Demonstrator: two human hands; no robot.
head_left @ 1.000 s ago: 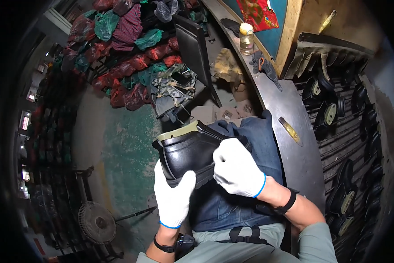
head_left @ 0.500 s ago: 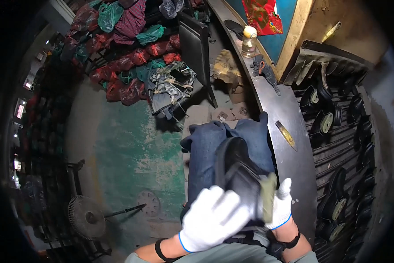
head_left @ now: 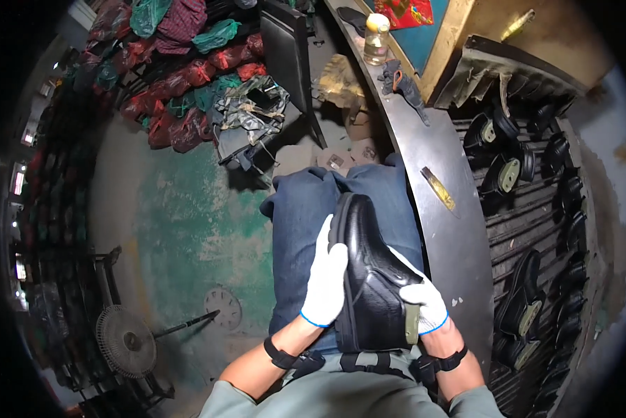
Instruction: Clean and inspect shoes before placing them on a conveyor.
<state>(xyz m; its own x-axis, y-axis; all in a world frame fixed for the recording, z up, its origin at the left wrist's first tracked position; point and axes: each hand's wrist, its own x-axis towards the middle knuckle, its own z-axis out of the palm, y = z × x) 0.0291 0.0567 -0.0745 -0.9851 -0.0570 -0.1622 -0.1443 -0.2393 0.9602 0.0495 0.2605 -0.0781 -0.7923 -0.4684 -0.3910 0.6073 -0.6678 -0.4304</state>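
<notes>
A black leather shoe (head_left: 377,292) lies on its side over my lap, its toe pointing away from me and its sole to the left. In its opening sits a pale green shoe last (head_left: 412,322). My left hand (head_left: 326,282), in a white knit glove, grips the sole edge with the thumb over it. My right hand (head_left: 424,299), gloved the same way, holds the upper near the opening, thumb on top and fingers partly hidden behind the shoe.
To the right runs a metal bench (head_left: 456,244) with a yellow-handled blade (head_left: 438,188), a dark glove (head_left: 405,87) and a bottle (head_left: 376,42). Beyond it, a slatted rack (head_left: 515,237) holds several black shoes. A fan (head_left: 128,340) stands left, and a chair (head_left: 285,63) ahead.
The shoe has turned from a blurred, tilted pose to lying steady on its side. My left hand has moved from over the shoe to its sole; my right thumb has come down onto the upper.
</notes>
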